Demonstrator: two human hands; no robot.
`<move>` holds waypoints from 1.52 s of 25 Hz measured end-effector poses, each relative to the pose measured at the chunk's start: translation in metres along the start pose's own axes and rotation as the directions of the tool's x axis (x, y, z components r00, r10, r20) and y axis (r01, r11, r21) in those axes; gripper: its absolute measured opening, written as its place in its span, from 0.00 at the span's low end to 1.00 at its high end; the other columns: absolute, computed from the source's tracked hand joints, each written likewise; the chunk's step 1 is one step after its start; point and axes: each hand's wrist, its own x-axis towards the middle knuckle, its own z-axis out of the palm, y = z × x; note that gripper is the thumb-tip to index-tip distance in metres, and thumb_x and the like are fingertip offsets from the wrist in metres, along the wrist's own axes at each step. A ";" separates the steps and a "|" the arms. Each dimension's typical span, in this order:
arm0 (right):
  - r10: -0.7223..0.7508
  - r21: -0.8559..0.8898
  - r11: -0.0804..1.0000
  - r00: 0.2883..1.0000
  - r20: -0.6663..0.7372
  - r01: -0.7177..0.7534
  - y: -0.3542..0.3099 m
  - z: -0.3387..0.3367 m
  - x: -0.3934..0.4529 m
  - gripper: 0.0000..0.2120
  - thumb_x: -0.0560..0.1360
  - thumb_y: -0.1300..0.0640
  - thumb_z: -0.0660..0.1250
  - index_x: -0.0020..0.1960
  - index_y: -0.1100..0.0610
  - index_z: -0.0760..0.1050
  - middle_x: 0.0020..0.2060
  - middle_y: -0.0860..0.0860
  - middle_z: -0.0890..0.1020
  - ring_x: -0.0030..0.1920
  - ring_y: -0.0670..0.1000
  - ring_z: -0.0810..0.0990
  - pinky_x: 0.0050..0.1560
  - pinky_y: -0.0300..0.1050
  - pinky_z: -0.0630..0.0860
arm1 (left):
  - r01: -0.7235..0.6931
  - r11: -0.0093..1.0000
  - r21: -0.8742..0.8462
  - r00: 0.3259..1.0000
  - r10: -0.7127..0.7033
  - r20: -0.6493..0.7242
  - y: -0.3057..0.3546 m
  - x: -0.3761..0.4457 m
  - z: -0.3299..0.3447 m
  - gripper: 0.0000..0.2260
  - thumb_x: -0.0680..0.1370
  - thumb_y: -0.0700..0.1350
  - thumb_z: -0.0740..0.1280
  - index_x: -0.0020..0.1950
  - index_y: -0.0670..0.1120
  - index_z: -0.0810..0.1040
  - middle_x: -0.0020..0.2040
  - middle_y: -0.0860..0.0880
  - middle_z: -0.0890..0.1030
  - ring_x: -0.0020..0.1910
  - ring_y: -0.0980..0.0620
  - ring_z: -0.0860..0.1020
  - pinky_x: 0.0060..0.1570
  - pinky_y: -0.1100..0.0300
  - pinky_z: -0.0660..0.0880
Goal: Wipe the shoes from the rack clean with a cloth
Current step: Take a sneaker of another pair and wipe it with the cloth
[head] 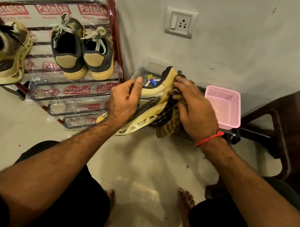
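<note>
Yellow shoe [151, 98] gripped in the curled left hand [125, 102]; the right hand [195, 108] clutches a striped cloth [166, 119] against its heel, beside the rack [113, 27].

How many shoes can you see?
4. One shoe is in the hands being wiped, a pair stands on the rack, and another sits at its left edge. More may be hidden.

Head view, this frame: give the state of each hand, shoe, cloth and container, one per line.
left hand: grips the held shoe
held shoe: off the rack, tilted, sole edge toward the camera
right hand: presses the cloth on the shoe's heel
cloth: bunched, hanging below the shoe
pair of shoes: on the rack, heels outward
pink basket: upright
</note>
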 end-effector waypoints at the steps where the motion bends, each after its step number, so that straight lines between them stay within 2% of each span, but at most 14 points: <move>1: 0.100 0.038 0.994 0.995 -0.003 -0.100 0.009 -0.004 0.003 0.20 0.78 0.63 0.61 0.68 0.60 0.75 0.68 0.54 0.77 0.67 0.55 0.76 0.69 0.41 0.69 | -0.034 0.999 0.028 0.999 0.034 0.005 -0.001 -0.001 0.001 0.25 0.84 0.55 0.59 0.36 0.38 0.75 0.28 0.41 0.74 0.26 0.47 0.71 0.27 0.46 0.69; 4: 0.149 0.118 0.982 0.989 0.002 -0.148 0.017 -0.010 0.000 0.16 0.77 0.65 0.65 0.63 0.60 0.79 0.58 0.55 0.83 0.60 0.54 0.80 0.65 0.41 0.73 | -0.066 0.996 0.064 0.998 0.065 0.015 -0.008 -0.004 -0.001 0.25 0.85 0.55 0.60 0.36 0.39 0.76 0.28 0.41 0.74 0.27 0.43 0.72 0.27 0.46 0.69; 9: -0.168 0.076 0.982 0.984 -0.065 0.173 -0.001 -0.007 -0.009 0.16 0.75 0.63 0.64 0.61 0.64 0.79 0.57 0.58 0.83 0.58 0.56 0.81 0.62 0.48 0.77 | -0.010 0.998 0.064 1.000 0.011 -0.006 -0.010 -0.002 -0.006 0.25 0.85 0.55 0.59 0.37 0.39 0.77 0.29 0.40 0.75 0.28 0.46 0.72 0.28 0.46 0.70; 13: -0.417 0.273 0.892 0.887 0.196 0.359 -0.024 0.009 -0.019 0.19 0.72 0.63 0.60 0.61 0.65 0.80 0.57 0.58 0.83 0.60 0.57 0.81 0.61 0.54 0.78 | 0.072 0.996 0.051 0.997 -0.071 -0.018 -0.005 -0.003 -0.002 0.23 0.85 0.55 0.59 0.35 0.44 0.73 0.27 0.49 0.69 0.27 0.56 0.65 0.26 0.55 0.64; 15: -0.451 0.389 0.852 0.869 0.205 0.351 -0.030 0.006 -0.019 0.18 0.73 0.66 0.60 0.60 0.66 0.79 0.56 0.59 0.83 0.59 0.56 0.81 0.62 0.52 0.77 | 0.089 0.996 -0.014 0.995 -0.090 -0.043 -0.002 0.003 -0.004 0.22 0.85 0.55 0.59 0.35 0.45 0.71 0.28 0.51 0.67 0.27 0.58 0.64 0.27 0.57 0.62; 18: -0.213 0.421 0.877 0.973 -0.087 0.230 -0.017 -0.021 -0.004 0.13 0.76 0.70 0.61 0.57 0.67 0.79 0.52 0.57 0.83 0.55 0.54 0.82 0.59 0.51 0.78 | 0.024 0.999 -0.039 0.999 -0.025 -0.037 -0.003 0.010 -0.010 0.24 0.84 0.56 0.59 0.35 0.41 0.73 0.27 0.46 0.70 0.27 0.54 0.67 0.26 0.53 0.65; 20: 0.065 0.464 0.884 0.968 -0.243 0.058 0.002 -0.034 0.004 0.11 0.79 0.70 0.62 0.58 0.66 0.78 0.52 0.55 0.83 0.54 0.52 0.82 0.57 0.57 0.78 | -0.059 0.998 -0.025 0.997 0.060 0.043 -0.008 0.008 -0.012 0.27 0.84 0.57 0.59 0.36 0.37 0.76 0.29 0.39 0.75 0.27 0.45 0.73 0.27 0.47 0.69; 22: 0.273 0.606 0.789 0.942 -0.196 -0.102 0.016 -0.033 0.006 0.11 0.81 0.67 0.61 0.62 0.66 0.76 0.54 0.54 0.82 0.56 0.51 0.81 0.61 0.59 0.77 | -0.109 0.990 -0.087 0.981 0.122 0.154 -0.010 0.005 -0.012 0.28 0.85 0.58 0.59 0.41 0.36 0.82 0.33 0.36 0.80 0.31 0.38 0.78 0.31 0.44 0.73; 25: 0.251 0.785 0.587 0.966 0.057 -0.198 0.013 -0.023 0.002 0.15 0.83 0.60 0.59 0.67 0.66 0.72 0.58 0.60 0.81 0.59 0.58 0.81 0.62 0.56 0.77 | -0.074 0.974 -0.214 0.970 0.120 0.212 -0.003 0.003 -0.010 0.23 0.85 0.54 0.58 0.46 0.41 0.86 0.37 0.41 0.85 0.33 0.38 0.81 0.35 0.43 0.77; 29: 0.209 0.847 0.491 0.972 0.111 -0.202 -0.008 -0.017 0.002 0.11 0.80 0.54 0.64 0.55 0.61 0.77 0.46 0.63 0.81 0.45 0.56 0.82 0.48 0.49 0.80 | -0.001 0.967 -0.255 0.979 0.053 0.198 0.002 -0.005 0.001 0.20 0.86 0.52 0.58 0.43 0.47 0.85 0.37 0.44 0.85 0.34 0.41 0.82 0.37 0.44 0.79; 32: 0.224 0.799 0.581 0.974 0.025 -0.154 -0.026 -0.009 -0.002 0.10 0.78 0.54 0.66 0.45 0.61 0.79 0.36 0.65 0.78 0.34 0.59 0.78 0.36 0.50 0.77 | 0.043 0.984 -0.172 0.975 -0.004 0.223 -0.001 -0.012 0.009 0.20 0.85 0.52 0.58 0.43 0.45 0.84 0.39 0.48 0.85 0.39 0.50 0.84 0.46 0.45 0.80; 34: 0.221 0.755 0.644 0.975 -0.029 -0.124 -0.034 -0.002 -0.003 0.10 0.79 0.58 0.67 0.42 0.62 0.78 0.29 0.57 0.77 0.29 0.50 0.76 0.32 0.42 0.73 | 0.000 0.996 -0.088 0.974 0.020 0.226 0.001 -0.011 0.010 0.20 0.84 0.55 0.59 0.48 0.44 0.85 0.45 0.52 0.84 0.45 0.57 0.82 0.51 0.49 0.80; 36: 0.275 0.723 0.671 0.961 -0.036 -0.165 -0.033 0.004 -0.001 0.11 0.80 0.60 0.67 0.39 0.55 0.77 0.27 0.43 0.76 0.28 0.42 0.73 0.33 0.35 0.70 | -0.133 0.987 -0.090 0.939 0.154 0.306 0.008 -0.015 0.012 0.19 0.84 0.54 0.59 0.55 0.43 0.83 0.55 0.51 0.82 0.55 0.56 0.80 0.58 0.51 0.78; 38: 0.364 0.702 0.673 0.931 -0.040 -0.233 -0.030 0.008 0.002 0.15 0.80 0.57 0.67 0.34 0.50 0.75 0.25 0.41 0.73 0.26 0.42 0.70 0.31 0.36 0.68 | -0.186 0.973 -0.133 0.881 0.226 0.417 0.019 -0.028 0.018 0.21 0.84 0.56 0.58 0.60 0.41 0.82 0.61 0.48 0.81 0.60 0.53 0.79 0.62 0.50 0.77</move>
